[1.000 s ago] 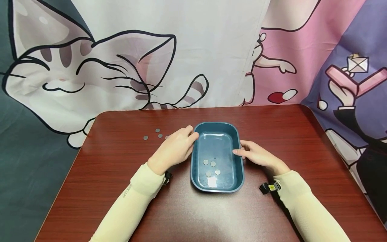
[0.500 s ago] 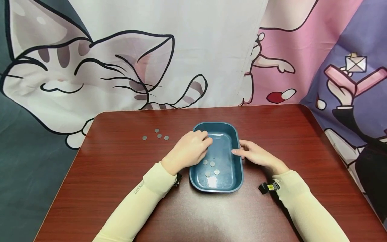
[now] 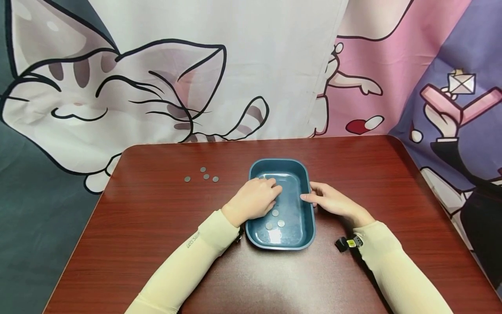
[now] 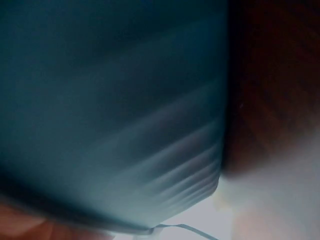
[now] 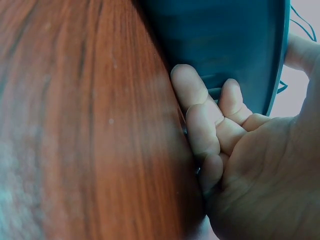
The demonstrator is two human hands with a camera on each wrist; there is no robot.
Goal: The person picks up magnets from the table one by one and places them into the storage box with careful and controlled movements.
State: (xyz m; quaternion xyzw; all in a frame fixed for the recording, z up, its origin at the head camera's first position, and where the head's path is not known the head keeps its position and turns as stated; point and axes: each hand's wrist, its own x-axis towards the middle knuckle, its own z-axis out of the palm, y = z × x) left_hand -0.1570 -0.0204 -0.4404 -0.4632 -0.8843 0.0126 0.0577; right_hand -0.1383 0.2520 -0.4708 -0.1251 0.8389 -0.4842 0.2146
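Observation:
A blue rectangular tray stands on the table, with 3 silvery coins showing on its floor. My left hand reaches over the tray's left wall, fingers bent down inside, hiding part of the floor. I cannot tell whether a coin is between its fingertips. The left wrist view is filled by the tray's ribbed outer side. My right hand grips the right wall, thumb over the rim. In the right wrist view its curled fingers lie against the outer wall, low by the tabletop.
Several more coins lie loose on the reddish-brown wooden table, left of the tray. Behind the table's far edge hangs a curtain with cartoon prints. Small black cameras sit at both wrists, the right one close over the tabletop.
My left hand has moved right and toward me, from the tray's left rim to inside it, uncovering a coin on the table and hiding one in the tray. My right hand keeps its grip.

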